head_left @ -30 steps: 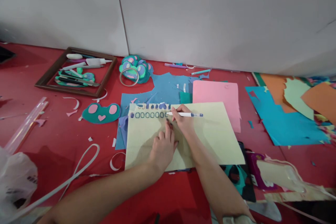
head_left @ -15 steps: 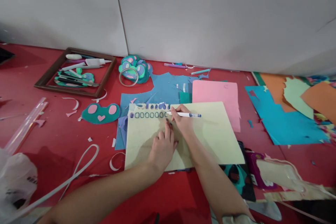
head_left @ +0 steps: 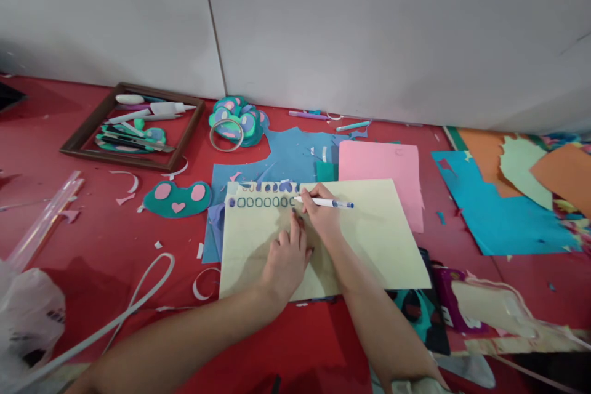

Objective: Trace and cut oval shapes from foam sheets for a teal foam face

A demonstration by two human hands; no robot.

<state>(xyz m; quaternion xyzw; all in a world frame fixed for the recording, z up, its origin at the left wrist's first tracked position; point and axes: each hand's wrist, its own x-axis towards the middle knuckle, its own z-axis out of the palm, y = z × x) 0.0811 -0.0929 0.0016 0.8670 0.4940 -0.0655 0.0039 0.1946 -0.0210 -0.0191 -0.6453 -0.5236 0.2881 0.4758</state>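
A pale yellow sheet [head_left: 369, 240] lies on the red table in front of me. Along its upper left edge runs a row of several dark oval outlines [head_left: 261, 202], with a second row of ovals, some dark-filled, above it. My right hand [head_left: 322, 212] grips a white pen [head_left: 329, 202] with a blue end, its tip at the last outline of the lower row. My left hand [head_left: 287, 257] rests on the sheet just below that row, fingers stretched out and holding nothing.
Left of the sheet lies a teal foam cutout [head_left: 178, 200] with pink spots. A brown frame [head_left: 184, 135] surrounds pens, a cutter and a glue bottle. Behind the sheet are blue foam [head_left: 295, 151], pink foam [head_left: 378, 163] and a tape roll [head_left: 226, 149]. Turquoise foam [head_left: 498, 209] lies right.
The pen tip has shifted very slightly at the last oval, whose outline reaches a little farther. My left hand stays in place.
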